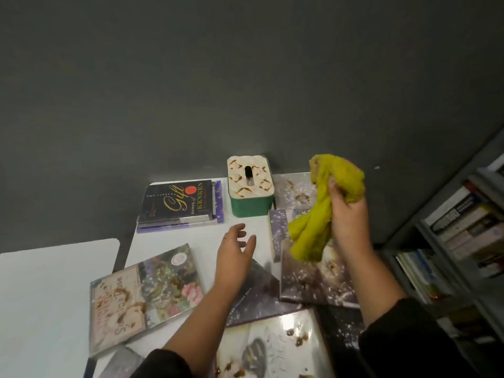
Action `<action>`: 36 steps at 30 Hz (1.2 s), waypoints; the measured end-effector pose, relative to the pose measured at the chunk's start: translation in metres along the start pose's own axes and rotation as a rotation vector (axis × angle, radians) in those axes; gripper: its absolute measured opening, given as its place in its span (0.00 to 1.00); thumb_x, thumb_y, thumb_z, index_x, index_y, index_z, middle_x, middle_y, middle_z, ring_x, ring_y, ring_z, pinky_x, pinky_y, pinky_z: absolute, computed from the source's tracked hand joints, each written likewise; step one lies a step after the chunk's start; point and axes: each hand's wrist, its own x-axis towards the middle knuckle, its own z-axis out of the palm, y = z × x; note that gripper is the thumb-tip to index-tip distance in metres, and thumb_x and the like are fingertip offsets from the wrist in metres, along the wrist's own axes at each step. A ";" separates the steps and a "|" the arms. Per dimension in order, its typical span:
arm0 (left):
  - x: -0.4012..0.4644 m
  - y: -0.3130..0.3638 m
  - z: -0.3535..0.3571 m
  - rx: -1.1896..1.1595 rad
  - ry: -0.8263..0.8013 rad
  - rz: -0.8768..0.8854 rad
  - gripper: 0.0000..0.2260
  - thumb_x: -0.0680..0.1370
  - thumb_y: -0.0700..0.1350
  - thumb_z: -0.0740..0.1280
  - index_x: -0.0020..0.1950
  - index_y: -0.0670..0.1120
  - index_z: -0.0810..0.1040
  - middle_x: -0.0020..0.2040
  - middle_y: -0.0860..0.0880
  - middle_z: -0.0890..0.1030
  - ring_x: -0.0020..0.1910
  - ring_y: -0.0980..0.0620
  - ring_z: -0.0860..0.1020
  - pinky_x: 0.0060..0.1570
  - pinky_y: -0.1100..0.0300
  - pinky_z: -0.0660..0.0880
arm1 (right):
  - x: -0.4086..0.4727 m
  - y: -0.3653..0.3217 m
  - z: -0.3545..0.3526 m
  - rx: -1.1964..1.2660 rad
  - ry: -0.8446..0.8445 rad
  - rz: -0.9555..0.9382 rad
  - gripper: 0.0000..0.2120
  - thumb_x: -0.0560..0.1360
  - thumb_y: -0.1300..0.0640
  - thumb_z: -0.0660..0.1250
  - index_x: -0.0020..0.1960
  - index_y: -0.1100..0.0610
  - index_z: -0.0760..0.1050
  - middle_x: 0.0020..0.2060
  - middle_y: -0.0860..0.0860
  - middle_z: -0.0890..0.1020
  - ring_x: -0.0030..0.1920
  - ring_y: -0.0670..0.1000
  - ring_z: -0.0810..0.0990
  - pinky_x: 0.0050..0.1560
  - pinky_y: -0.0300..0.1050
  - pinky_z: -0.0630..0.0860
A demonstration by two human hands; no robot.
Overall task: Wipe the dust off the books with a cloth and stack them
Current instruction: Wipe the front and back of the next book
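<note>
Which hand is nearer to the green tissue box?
Left. The left hand hovers open just in front of the tissue box; the right hand, holding the yellow cloth, is farther right.

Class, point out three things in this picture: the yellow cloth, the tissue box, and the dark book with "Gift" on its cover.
yellow cloth (313, 236): head view, on the hanging lower folds.
tissue box (251, 207): head view, on its green front wall.
dark book (174, 203): head view, on the middle of its cover.

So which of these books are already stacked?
The dark "Gift Book of KenKen" book atop a purple book, left of the tissue box; the others lie scattered, still speckled.
</note>
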 end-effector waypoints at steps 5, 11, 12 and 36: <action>-0.030 -0.002 0.037 0.113 -0.114 -0.084 0.19 0.80 0.48 0.63 0.69 0.45 0.68 0.63 0.46 0.76 0.47 0.53 0.76 0.52 0.60 0.72 | 0.011 0.017 -0.056 -0.013 0.091 0.046 0.02 0.75 0.52 0.67 0.47 0.48 0.75 0.41 0.39 0.78 0.39 0.33 0.77 0.45 0.32 0.72; -0.034 -0.002 0.063 0.175 -0.206 -0.223 0.21 0.81 0.52 0.60 0.71 0.44 0.65 0.65 0.43 0.75 0.58 0.45 0.77 0.60 0.51 0.73 | 0.021 0.051 -0.113 -0.185 0.069 0.175 0.12 0.68 0.52 0.75 0.49 0.55 0.78 0.42 0.47 0.81 0.43 0.44 0.79 0.49 0.39 0.74; -0.034 -0.002 0.067 0.193 -0.206 -0.231 0.21 0.81 0.52 0.59 0.70 0.44 0.65 0.65 0.43 0.75 0.59 0.45 0.77 0.59 0.52 0.73 | 0.023 0.061 -0.121 -0.237 0.033 0.222 0.15 0.66 0.53 0.77 0.49 0.56 0.79 0.43 0.49 0.82 0.45 0.48 0.80 0.51 0.43 0.75; -0.027 0.035 0.074 0.019 -0.071 -0.206 0.12 0.82 0.45 0.57 0.60 0.46 0.78 0.49 0.51 0.82 0.48 0.52 0.79 0.51 0.54 0.77 | 0.024 0.109 -0.151 -0.312 -0.170 0.531 0.09 0.73 0.62 0.69 0.52 0.56 0.73 0.43 0.55 0.76 0.44 0.55 0.74 0.48 0.45 0.68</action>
